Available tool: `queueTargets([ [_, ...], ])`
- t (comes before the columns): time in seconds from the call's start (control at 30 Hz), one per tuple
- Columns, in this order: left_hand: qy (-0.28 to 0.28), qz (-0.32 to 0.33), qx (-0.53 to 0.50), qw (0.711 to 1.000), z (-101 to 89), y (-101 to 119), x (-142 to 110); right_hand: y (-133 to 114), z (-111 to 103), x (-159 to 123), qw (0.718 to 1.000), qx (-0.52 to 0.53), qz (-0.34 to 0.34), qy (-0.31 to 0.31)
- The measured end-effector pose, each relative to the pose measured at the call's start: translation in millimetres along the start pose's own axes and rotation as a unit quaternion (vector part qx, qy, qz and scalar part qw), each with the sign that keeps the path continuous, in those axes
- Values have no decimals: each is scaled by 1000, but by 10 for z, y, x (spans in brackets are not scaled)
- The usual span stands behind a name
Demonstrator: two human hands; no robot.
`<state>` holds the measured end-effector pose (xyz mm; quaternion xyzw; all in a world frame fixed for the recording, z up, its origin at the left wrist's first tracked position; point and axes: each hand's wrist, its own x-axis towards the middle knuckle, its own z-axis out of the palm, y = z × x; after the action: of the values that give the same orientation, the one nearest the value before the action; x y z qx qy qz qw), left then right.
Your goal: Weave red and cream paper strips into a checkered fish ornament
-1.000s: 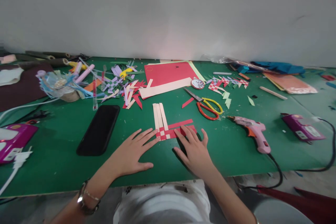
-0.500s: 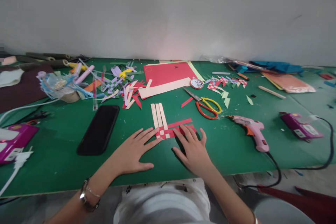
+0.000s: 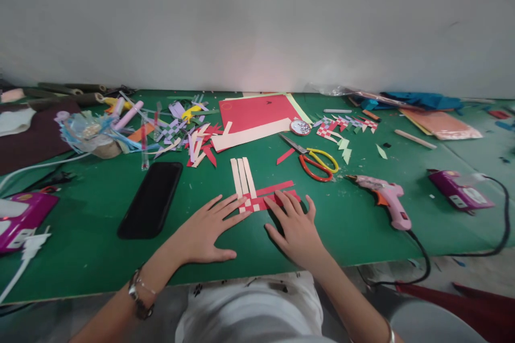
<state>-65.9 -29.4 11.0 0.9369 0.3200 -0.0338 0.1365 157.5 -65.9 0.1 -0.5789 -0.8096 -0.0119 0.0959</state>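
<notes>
A small weave of cream and red paper strips (image 3: pixel 257 193) lies on the green table (image 3: pixel 92 246) in front of me. My left hand (image 3: pixel 207 228) rests flat beside it, fingers spread, fingertips touching the weave's left edge. My right hand (image 3: pixel 295 228) lies flat with spread fingers on the red strips at the weave's right end. Neither hand holds anything.
A black phone (image 3: pixel 152 199) lies to the left. Scissors (image 3: pixel 316 161) and a pink glue gun (image 3: pixel 384 197) with its cord lie to the right. Red and cream sheets (image 3: pixel 257 118) sit behind, with paper scraps (image 3: pixel 181 134), woven pieces (image 3: pixel 341 128) and purple devices (image 3: pixel 461 193) around.
Both hands stay flat on the weave; my left fingertips have crept slightly right onto its edge. The view has shifted a little.
</notes>
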Motion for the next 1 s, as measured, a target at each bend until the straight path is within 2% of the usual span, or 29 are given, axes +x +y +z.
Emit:
queueTargets([
  [0.57, 44, 1, -29, 999, 33, -67, -90, 7, 15, 1, 1000, 3, 1, 3],
  [0.63, 72, -10, -44, 996, -7, -33, -52, -3, 20, -4, 1000, 10, 0, 11],
  [0.77, 167, -52, -78, 982, -126, 44, 145, -17, 12, -9, 999, 32, 1, 30],
  [0.87, 187, -57, -90, 976, -182, 65, 315, 21, -41, 41, 996, 55, 54, 44],
  [1.0, 137, -66, -52, 987, -155, 83, 412, 135, -134, 215, 986, 63, 138, 74],
])
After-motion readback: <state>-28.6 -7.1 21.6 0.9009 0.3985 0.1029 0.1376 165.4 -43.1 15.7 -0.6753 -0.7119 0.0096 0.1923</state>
